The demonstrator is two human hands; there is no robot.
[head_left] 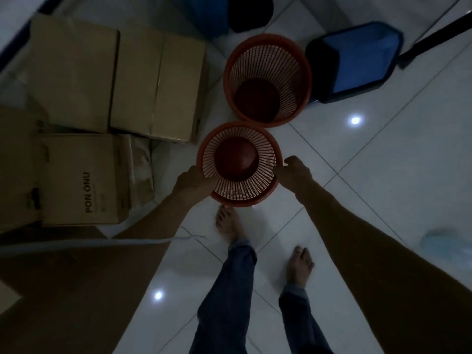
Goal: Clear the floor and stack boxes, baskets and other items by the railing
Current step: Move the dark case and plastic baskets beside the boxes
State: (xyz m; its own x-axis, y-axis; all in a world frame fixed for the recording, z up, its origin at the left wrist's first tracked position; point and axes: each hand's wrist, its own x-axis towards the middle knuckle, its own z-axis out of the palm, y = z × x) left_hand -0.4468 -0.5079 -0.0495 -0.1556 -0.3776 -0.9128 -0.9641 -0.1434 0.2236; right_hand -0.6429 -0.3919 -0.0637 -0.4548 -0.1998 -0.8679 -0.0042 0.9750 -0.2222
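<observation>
Red slatted plastic forms the near basket (240, 164), which the person holds off the tiled floor (383, 175) by opposite sides of its rim, mouth up. The left hand (191, 181) grips the left edge with its fingers (204, 182) curled over the lip, and the right hand (293, 172) pinches the right edge, thumb on top. A hold on both sides keeps the light, round tub level and lets it be lowered straight down.

Just beyond it, nearly touching its far rim, a second red basket (268, 80) of the same make stands on the floor, open and empty. It leans a little in this wide view; whether it truly tilts I cannot tell. The held basket looks lined up to be nested into that one, which would turn two floor items into one stack; that is a judgement from their closeness and matching shape.

To the left, cardboard boxes (115, 77) sit packed side by side, with a printed box (84, 180) nearer, apparently gathered already. To the far right a blue bin (357, 62) lies tipped against a dark rail post (434, 39), so the railing seems to be on that far side. The person's bare feet (229, 223) stand just behind the held basket.

For nesting, the bottom must clear the far rim first.
</observation>
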